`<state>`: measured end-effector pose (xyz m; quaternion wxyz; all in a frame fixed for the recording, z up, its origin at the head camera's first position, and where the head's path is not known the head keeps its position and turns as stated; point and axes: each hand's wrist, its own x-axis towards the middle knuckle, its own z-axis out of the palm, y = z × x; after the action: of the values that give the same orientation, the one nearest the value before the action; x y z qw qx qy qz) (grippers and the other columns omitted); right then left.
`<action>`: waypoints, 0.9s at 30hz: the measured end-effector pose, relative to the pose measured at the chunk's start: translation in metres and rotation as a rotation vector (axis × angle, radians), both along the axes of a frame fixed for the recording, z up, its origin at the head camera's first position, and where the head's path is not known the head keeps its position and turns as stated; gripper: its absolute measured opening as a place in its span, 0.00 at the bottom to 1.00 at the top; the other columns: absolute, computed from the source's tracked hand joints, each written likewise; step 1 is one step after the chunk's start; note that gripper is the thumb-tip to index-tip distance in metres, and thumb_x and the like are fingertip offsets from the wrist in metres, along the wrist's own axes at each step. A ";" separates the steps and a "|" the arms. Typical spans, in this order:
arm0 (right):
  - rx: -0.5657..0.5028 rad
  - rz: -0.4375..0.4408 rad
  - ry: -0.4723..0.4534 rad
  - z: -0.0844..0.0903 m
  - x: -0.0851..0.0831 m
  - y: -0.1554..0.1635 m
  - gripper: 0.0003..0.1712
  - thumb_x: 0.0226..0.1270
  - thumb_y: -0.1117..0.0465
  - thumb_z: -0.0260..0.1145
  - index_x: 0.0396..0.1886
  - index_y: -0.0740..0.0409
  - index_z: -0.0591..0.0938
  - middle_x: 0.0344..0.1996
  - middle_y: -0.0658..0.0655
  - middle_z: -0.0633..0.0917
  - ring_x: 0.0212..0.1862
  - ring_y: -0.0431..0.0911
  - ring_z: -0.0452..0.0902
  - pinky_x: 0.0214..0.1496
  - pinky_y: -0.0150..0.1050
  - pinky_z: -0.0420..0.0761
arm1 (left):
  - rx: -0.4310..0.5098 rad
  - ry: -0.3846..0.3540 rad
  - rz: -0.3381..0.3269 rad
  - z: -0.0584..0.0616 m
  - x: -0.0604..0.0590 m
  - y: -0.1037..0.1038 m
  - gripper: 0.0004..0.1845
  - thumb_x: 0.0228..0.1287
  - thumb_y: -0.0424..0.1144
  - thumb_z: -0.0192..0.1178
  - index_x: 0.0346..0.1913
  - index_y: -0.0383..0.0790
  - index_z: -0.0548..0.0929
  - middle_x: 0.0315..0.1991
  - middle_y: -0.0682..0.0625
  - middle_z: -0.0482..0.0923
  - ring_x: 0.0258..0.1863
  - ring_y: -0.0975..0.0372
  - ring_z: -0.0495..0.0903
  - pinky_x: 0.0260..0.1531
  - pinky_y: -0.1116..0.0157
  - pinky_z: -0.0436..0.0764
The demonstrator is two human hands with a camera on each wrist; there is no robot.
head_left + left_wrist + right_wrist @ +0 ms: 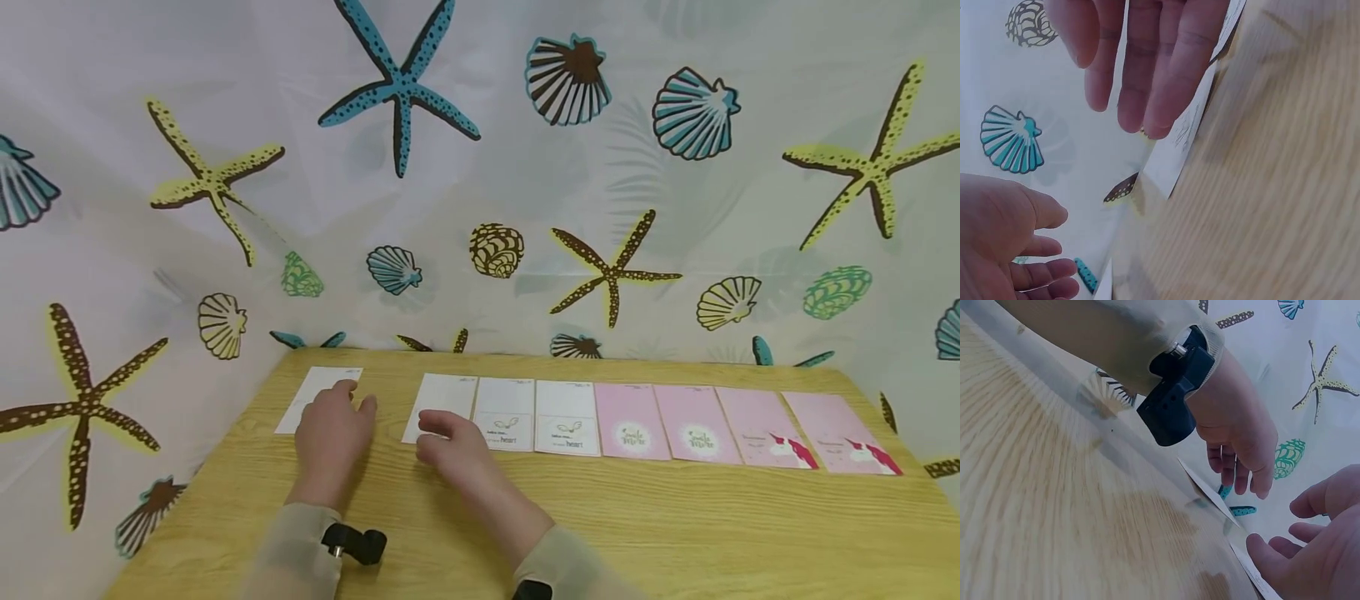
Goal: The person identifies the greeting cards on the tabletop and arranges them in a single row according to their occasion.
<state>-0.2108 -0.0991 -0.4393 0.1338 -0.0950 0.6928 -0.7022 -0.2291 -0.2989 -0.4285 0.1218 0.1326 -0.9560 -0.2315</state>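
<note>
My left hand (333,437) hovers over the lower right part of a white card (302,408) at the table's left end, hiding some of it. Its fingers are loosely bent with nothing between them. To its right, my right hand (465,454) is in front of another white card (442,396), covering that card's lower right corner. In the right wrist view, the thumb and fingers of the right hand (1313,559) are parted and hold nothing. The left hand (1241,437) hangs just above its card (1207,487) there.
Rightward in the row lie two white cards with heart lettering (506,417), two pink cards with round lettering (633,421) and two pink unicorn cards (765,425). They lie on a wooden table (675,533), before a seashell-and-starfish curtain (465,183).
</note>
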 end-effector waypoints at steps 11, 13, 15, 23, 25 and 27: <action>-0.074 0.023 -0.017 -0.004 -0.001 -0.025 0.30 0.74 0.68 0.64 0.74 0.69 0.79 0.65 0.65 0.85 0.59 0.48 0.85 0.61 0.43 0.86 | -0.014 -0.040 0.039 0.005 -0.005 -0.055 0.31 0.84 0.48 0.54 0.75 0.24 0.74 0.64 0.25 0.80 0.57 0.29 0.81 0.46 0.35 0.84; -0.059 0.013 -0.016 -0.005 -0.001 -0.029 0.29 0.74 0.68 0.65 0.74 0.69 0.79 0.63 0.64 0.86 0.57 0.46 0.85 0.59 0.42 0.86 | -0.018 -0.047 0.048 0.005 -0.004 -0.062 0.31 0.85 0.47 0.54 0.74 0.23 0.73 0.65 0.25 0.80 0.57 0.29 0.82 0.48 0.36 0.84; -0.059 0.008 -0.026 -0.006 0.000 -0.032 0.29 0.74 0.69 0.65 0.73 0.70 0.79 0.62 0.64 0.86 0.55 0.46 0.85 0.58 0.42 0.87 | -0.013 -0.052 0.057 0.004 -0.004 -0.068 0.31 0.85 0.47 0.54 0.74 0.22 0.73 0.65 0.24 0.80 0.57 0.28 0.81 0.49 0.35 0.83; -0.142 0.013 -0.102 -0.012 0.001 -0.045 0.29 0.77 0.70 0.65 0.75 0.73 0.76 0.64 0.67 0.84 0.59 0.56 0.86 0.59 0.45 0.88 | 0.002 -0.108 0.091 -0.002 -0.006 -0.084 0.33 0.85 0.48 0.52 0.77 0.22 0.70 0.68 0.16 0.68 0.62 0.21 0.71 0.57 0.29 0.76; -0.142 0.001 -0.105 -0.013 0.001 -0.046 0.29 0.76 0.71 0.65 0.74 0.74 0.77 0.64 0.68 0.84 0.59 0.57 0.86 0.58 0.45 0.88 | 0.015 -0.123 0.101 -0.002 -0.006 -0.086 0.33 0.85 0.48 0.51 0.77 0.22 0.70 0.69 0.16 0.66 0.64 0.21 0.68 0.60 0.28 0.74; -0.138 -0.006 -0.108 -0.014 0.001 -0.047 0.29 0.75 0.72 0.65 0.74 0.74 0.77 0.63 0.68 0.84 0.59 0.57 0.86 0.58 0.45 0.88 | 0.030 -0.135 0.104 -0.002 -0.004 -0.088 0.33 0.85 0.47 0.50 0.77 0.22 0.69 0.69 0.15 0.64 0.66 0.21 0.66 0.61 0.27 0.72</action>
<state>-0.2095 -0.1465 -0.4533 0.1618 -0.0639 0.6348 -0.7529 -0.2331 -0.3868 -0.4306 0.0672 0.1991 -0.9503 -0.2296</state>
